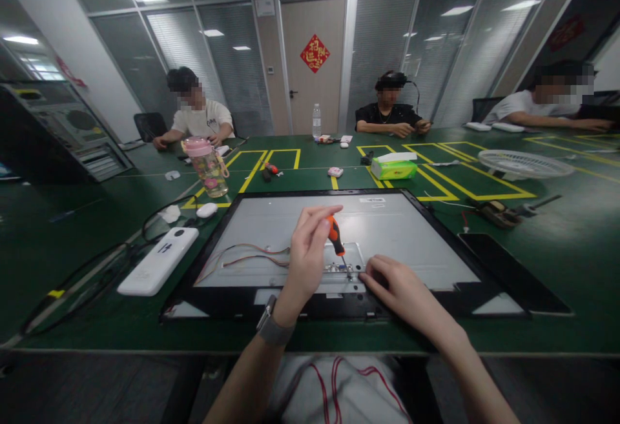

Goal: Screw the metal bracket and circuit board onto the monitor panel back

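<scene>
A flat display panel [252,217] with a black frame lies in front of me, its grey metal back facing up. My left hand [309,253], wearing a watch on the wrist, is closed on the orange and black handle of a screwdriver [336,237]. The screwdriver stands tilted, its tip down at a small circuit board [334,268] low on the panel. Just right of the tip, my right hand [400,288] rests on the panel with thumb and forefinger together; whatever they may pinch is too small to make out. Thin wires [256,257] run left from the board area.
A white power bank [159,261] and a pink-lidded bottle [206,169] stand left of the panel. On the right are a black phone-like slab [513,272], a tape-measure-like tool [501,212] and a green tissue pack [394,167]. Several people sit across the green table [571,230].
</scene>
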`<state>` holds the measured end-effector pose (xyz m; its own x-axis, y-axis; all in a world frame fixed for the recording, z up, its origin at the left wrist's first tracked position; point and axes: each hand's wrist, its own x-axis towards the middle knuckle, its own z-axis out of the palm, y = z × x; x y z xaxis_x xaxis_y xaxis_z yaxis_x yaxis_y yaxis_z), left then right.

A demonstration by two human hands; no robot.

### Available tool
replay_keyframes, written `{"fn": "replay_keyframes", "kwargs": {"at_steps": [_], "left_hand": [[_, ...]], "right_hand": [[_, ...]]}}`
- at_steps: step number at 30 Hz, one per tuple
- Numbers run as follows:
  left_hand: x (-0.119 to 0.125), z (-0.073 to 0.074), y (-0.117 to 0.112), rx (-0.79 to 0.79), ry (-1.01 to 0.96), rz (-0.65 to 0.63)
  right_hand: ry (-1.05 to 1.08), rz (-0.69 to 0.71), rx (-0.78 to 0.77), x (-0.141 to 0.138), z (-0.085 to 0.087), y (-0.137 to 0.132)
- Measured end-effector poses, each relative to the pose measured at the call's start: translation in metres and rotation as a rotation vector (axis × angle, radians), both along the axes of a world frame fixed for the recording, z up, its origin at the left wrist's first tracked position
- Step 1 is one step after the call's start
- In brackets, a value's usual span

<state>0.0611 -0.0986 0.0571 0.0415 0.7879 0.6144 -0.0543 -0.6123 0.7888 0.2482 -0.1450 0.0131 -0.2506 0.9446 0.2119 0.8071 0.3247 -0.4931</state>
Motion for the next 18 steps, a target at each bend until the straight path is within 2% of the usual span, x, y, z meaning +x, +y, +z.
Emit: {"fn": "replay_keyframes", "kwargs": {"at_steps": [4,10,15,18], "left_hand": [[-0.0003,0.0013,-0.0012,-0.022,-0.028,-0.089],[-0.0005,-0.0015,0.0003,0.036,0.049,0.0],[-0.001,-0.0032,0.0,-0.031,0.007,-0.074],[-0.0005,-0.0048,0.0009,-0.018,0.021,-0.045]], "right_hand": [[-0.003,0.003,-0.005,0.0001,-0.0011,0.0004],[-0.012,-0.003,-0.007,0.0002,-0.0028,0.001],[-0.006,0.002,-0.008,0.0009,-0.0013,0.0],[-0.021,0.004,-0.01,0.0003,0.0,-0.0001]]}}
